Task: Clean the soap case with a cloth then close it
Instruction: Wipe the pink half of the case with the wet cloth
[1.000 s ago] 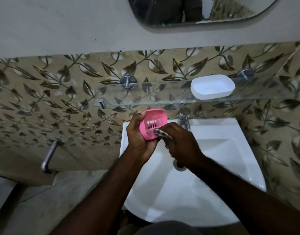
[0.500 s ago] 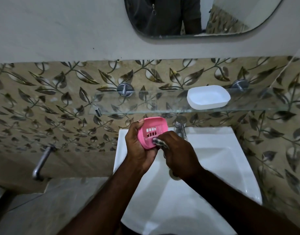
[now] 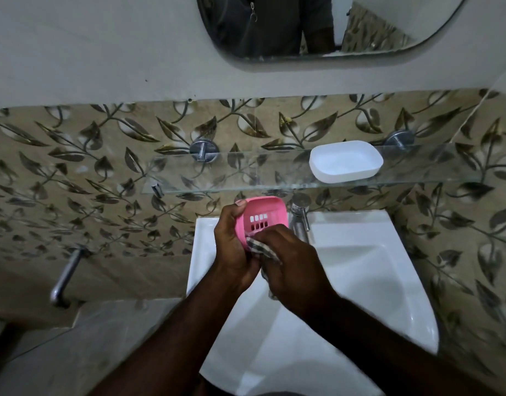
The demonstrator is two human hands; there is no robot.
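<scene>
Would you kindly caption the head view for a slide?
Left hand grips a pink slotted plastic soap tray over a white basin; right hand presses a checked cloth into it.

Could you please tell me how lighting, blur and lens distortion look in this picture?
Head view: dim, flat light with dark corners; the white sink and white lid are brightest. Head view: wide-angle lens bows the glass shelf. Head view: the right hand and forearm are slightly motion-blurred, the pink soap case sharp.
</scene>
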